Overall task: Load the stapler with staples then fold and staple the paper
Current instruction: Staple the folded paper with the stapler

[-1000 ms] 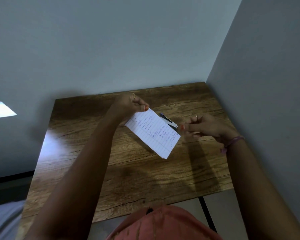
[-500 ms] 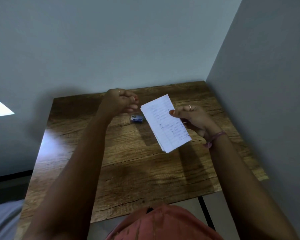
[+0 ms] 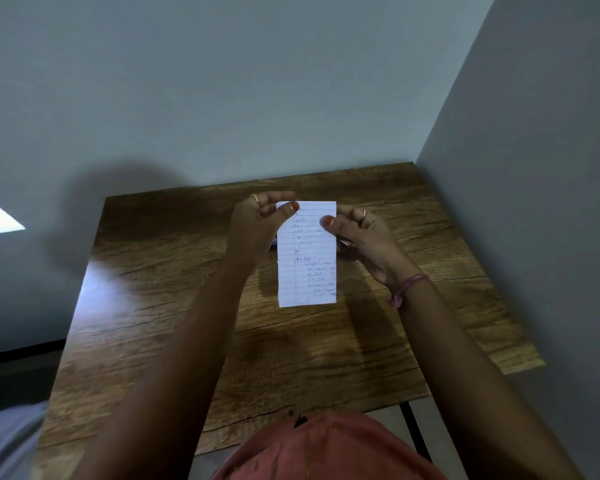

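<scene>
The paper [image 3: 307, 254], a folded lined sheet with handwriting on it, hung upright in the air above the far half of the wooden table [image 3: 187, 306], touching nothing but our hands. We pinched its upper left corner with our left hand [image 3: 257, 223], the thumb pressed on the near face and the fingers curled behind the sheet. Our right hand [image 3: 364, 240] pinched the upper right edge in the same way, thumb on the front, fingers curled behind. The sheet's long sides ran straight up and down, and its lower end hung free. A small blue object, too hidden to name, peeked out just behind the paper's left edge. A pink band [image 3: 407, 287] circled our right wrist.
</scene>
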Demonstrator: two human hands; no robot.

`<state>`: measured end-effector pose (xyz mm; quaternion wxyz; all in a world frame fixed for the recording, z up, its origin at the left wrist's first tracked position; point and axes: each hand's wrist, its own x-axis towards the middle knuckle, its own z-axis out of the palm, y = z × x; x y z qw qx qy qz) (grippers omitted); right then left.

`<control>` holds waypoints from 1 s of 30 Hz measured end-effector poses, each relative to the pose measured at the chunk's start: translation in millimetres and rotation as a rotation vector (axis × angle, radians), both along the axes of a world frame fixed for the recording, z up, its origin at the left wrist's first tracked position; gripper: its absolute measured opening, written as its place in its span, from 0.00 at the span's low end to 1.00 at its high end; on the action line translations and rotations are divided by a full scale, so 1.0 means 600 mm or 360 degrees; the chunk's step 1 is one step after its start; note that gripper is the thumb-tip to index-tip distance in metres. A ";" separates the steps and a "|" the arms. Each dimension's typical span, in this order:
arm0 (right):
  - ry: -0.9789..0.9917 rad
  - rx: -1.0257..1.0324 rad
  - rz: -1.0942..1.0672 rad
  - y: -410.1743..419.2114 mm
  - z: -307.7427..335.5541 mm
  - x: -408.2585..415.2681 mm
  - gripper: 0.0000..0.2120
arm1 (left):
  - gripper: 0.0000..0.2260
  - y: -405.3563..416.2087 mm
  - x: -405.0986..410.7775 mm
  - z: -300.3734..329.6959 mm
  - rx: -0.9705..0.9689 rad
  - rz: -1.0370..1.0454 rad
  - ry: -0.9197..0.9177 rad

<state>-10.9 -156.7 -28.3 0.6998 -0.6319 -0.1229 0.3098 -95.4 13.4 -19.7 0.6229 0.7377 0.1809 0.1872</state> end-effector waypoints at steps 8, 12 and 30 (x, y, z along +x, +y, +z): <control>-0.0192 0.0024 -0.0076 0.024 0.023 0.030 0.07 | 0.05 0.018 0.017 0.002 -0.0192 -0.0124 -0.0068; -0.0186 0.0022 -0.0043 0.033 0.021 0.044 0.07 | 0.05 0.040 0.026 0.005 -0.0193 -0.0185 0.0012; -0.0066 -0.0116 0.0205 0.038 -0.006 0.028 0.05 | 0.03 0.068 0.069 0.040 0.0674 -0.0532 0.0256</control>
